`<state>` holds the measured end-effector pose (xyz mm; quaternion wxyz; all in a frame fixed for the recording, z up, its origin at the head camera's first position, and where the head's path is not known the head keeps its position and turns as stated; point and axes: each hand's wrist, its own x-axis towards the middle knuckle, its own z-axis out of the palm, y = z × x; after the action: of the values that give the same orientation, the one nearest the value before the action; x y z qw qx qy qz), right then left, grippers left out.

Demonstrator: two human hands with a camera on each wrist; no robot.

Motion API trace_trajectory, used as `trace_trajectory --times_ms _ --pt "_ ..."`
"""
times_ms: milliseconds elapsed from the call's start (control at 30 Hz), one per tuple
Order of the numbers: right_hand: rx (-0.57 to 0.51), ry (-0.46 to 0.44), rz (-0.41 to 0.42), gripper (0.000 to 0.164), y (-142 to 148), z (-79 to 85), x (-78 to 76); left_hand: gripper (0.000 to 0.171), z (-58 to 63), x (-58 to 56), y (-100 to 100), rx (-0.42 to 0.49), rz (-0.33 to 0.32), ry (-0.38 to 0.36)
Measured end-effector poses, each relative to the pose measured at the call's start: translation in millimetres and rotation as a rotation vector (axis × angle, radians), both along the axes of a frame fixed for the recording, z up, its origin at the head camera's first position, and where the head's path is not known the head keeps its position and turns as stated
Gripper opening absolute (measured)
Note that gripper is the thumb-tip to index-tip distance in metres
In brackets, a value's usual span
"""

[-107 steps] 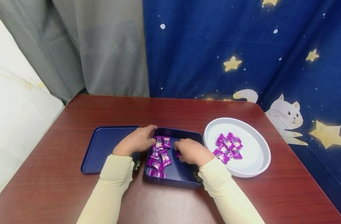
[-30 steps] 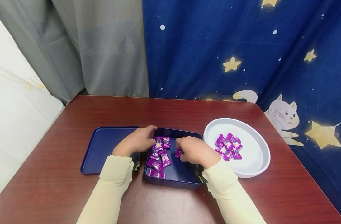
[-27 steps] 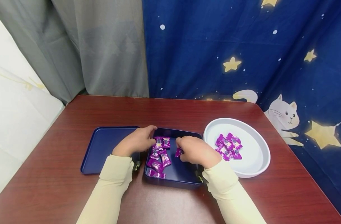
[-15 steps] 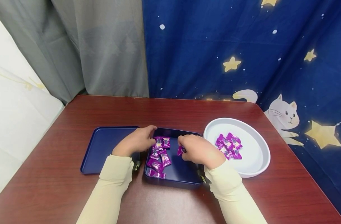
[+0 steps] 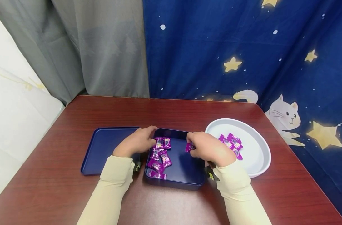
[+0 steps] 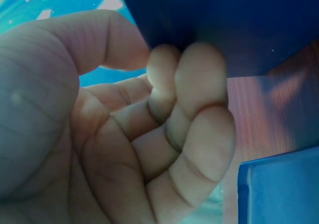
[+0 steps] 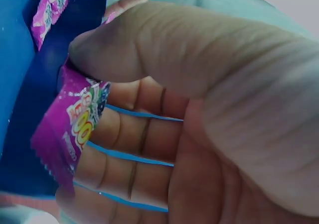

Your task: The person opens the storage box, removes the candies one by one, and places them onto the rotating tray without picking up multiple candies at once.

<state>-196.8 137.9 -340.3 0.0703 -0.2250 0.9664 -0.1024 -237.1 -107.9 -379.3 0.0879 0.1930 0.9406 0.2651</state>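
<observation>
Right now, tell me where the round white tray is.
In the head view, the round white tray sits on the right side of the brown wood-grain table, right of the dark-blue rectangular box, partly behind the right hand.

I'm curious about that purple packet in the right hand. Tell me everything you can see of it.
The purple packet is a shiny wrapper, plastic film by its look, with a zigzag-cut end and bold yellow and red lettering. No tear shows. The right hand pinches it between thumb and fingers, tilted, at the back right part of the blue box. Whether it touches the box is unclear.
</observation>
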Motion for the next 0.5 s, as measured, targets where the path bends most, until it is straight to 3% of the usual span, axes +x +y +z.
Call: trace_trajectory --times_ms 500 --pt "-0.076 0.049 -0.026 0.017 39 3.7 -7.1 0.053 0.3 -0.3 0 -0.004 -0.005 -0.012"
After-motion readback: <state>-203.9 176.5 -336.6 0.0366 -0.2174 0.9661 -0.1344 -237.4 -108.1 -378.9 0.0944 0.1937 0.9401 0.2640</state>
